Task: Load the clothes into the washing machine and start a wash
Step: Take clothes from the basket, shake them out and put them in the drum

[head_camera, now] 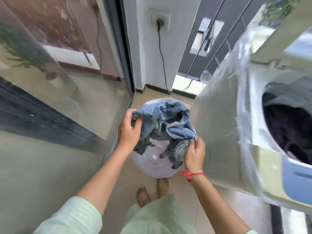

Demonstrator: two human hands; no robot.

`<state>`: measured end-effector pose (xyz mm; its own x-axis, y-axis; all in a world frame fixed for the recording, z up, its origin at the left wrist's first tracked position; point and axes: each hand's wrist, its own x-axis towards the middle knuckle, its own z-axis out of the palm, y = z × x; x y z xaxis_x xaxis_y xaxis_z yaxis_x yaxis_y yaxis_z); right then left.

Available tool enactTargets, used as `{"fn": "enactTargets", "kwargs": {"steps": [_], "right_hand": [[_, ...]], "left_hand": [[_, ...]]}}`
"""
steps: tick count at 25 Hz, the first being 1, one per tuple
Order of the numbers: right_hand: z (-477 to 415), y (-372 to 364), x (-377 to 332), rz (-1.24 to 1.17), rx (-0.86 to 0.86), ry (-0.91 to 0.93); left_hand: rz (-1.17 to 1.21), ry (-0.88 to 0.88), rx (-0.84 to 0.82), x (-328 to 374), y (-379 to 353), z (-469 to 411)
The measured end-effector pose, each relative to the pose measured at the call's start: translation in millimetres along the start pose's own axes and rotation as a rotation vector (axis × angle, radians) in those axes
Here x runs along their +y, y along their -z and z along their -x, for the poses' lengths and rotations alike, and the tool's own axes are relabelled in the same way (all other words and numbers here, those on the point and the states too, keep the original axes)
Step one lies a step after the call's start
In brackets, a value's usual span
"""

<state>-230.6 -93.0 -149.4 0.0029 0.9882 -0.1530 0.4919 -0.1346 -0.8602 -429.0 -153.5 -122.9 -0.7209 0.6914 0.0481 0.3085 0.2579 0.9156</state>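
A pale lilac laundry tub (152,168) stands on the floor in front of me. Over it hangs a bundle of light blue denim clothes (167,120), with a darker grey piece dangling below. My left hand (129,130) grips the bundle's left edge. My right hand (194,155), with a red thread at the wrist, grips its lower right corner. To the right stands the washing machine (222,132), wrapped in clear plastic. Its round drum opening (290,132) is open and holds dark clothes.
A glass sliding door (59,98) runs along the left. Behind the tub a white pillar carries a socket (159,21) with a black cable running down to the floor. My bare feet (143,195) stand on beige tiles just behind the tub.
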Motion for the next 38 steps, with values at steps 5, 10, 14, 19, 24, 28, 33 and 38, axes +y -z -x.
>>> {"fn": "enactTargets", "kwargs": {"steps": [5,10,14,19,24,28,33,38], "right_hand": [[15,59,-66,-0.079,-0.115,0.102],[24,91,-102,-0.128,-0.323,0.160],[34,100,-157,-0.286,-0.371,0.287],[44,109,-239,-0.226,-0.343,0.658],[36,86,-258,-0.327,-0.638,0.534],[6,97,-287,-0.469,-0.396,0.399],[-6,155,-356,-0.032,-0.056,0.915],[-20,234,-392,0.466,-0.058,1.261]], "left_hand": [[0.139,-0.272,0.112,130,62,-26],[0.052,-0.552,0.090,209,107,-36],[-0.089,-0.624,-0.130,236,123,-47],[-0.133,-0.643,-0.469,260,133,-33],[-0.133,-0.679,-0.564,293,151,-31],[-0.149,-0.643,-0.409,308,164,-43],[-0.658,-0.567,-0.220,325,163,-49],[-0.537,-0.608,-0.319,351,151,-55]]}}
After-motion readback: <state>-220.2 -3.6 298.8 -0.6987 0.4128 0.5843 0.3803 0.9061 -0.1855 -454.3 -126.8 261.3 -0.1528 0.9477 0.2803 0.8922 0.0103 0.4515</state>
